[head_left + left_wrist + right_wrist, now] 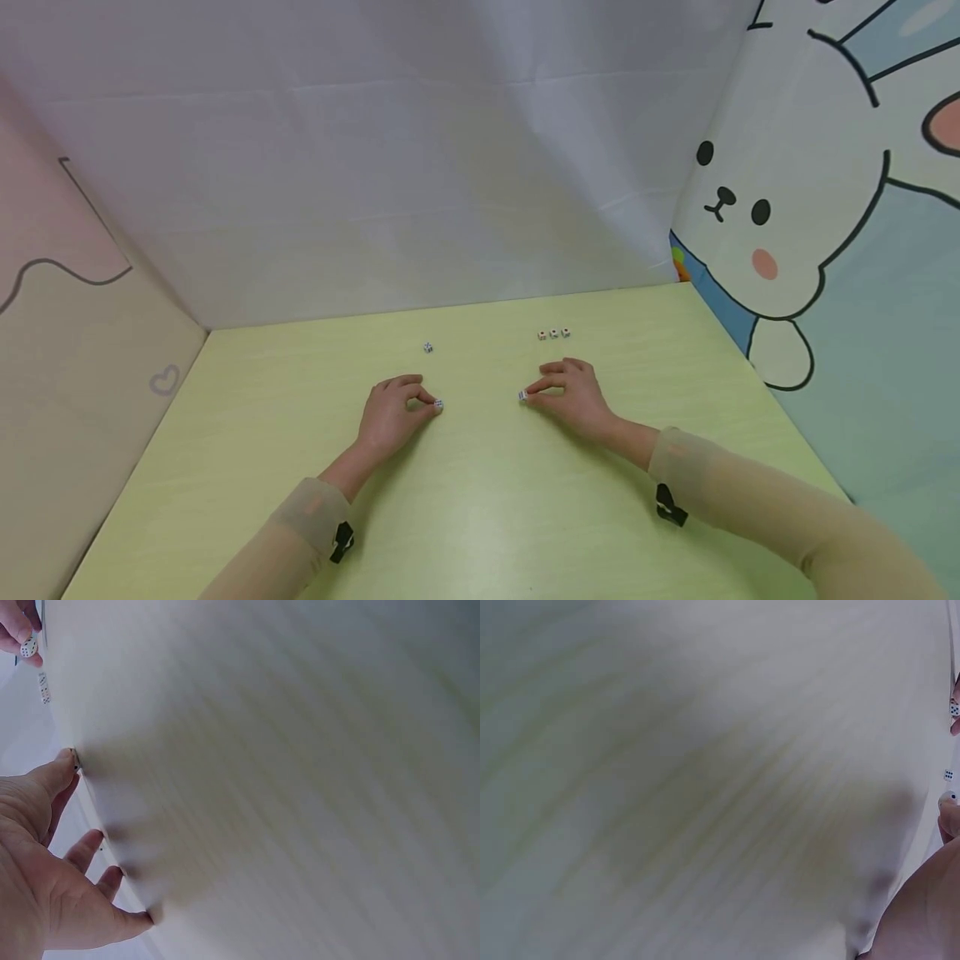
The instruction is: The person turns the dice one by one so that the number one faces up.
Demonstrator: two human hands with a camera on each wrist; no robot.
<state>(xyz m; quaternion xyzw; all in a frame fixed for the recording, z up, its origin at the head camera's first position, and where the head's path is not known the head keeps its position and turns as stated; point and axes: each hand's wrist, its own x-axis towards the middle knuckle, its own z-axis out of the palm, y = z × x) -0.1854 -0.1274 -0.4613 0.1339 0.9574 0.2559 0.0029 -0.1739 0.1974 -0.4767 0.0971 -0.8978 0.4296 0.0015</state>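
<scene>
Your left hand [390, 415] pinches a white cubic die [438, 404], your right hand [576, 400] another die [522, 396], nearer you than the three-dice row [554, 334].

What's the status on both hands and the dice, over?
Left hand pinches one die. Right hand pinches a second die. Lone die beyond left hand, row of three dice beyond right. Nothing seen blocking either hand.

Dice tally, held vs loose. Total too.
Held: 2 (left die pinched by left hand, right die pinched by right hand)
Loose on table: 4 (row of three dice, lone die)
Total: 6
</scene>
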